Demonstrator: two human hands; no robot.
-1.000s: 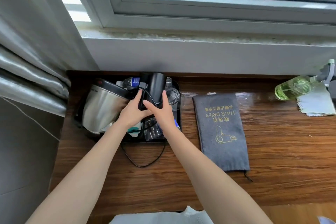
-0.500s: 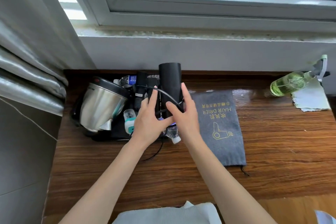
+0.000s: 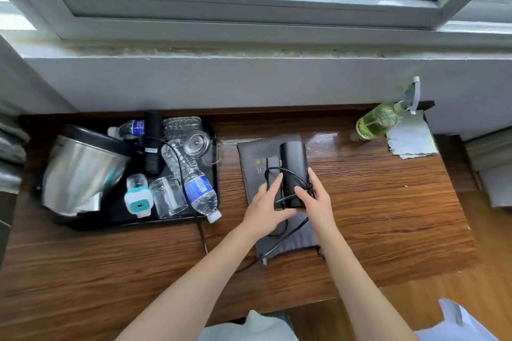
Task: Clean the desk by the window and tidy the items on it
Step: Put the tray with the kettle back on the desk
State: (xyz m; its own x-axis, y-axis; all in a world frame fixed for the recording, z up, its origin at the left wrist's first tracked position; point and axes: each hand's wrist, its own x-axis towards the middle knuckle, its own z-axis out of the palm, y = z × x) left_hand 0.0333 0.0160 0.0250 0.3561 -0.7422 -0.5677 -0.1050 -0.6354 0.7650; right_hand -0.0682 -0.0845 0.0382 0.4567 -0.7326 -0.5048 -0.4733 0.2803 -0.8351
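Lifted off the tray onto the grey pouch, the hair dryer sat gripped by both hands' curled fingers, its trailing cord liable to drag bottles over.

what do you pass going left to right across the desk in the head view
kettle → small white and teal bottle → upturned glass → water bottle lying flat → left hand → hair dryer → right hand → green spray bottle → cloth
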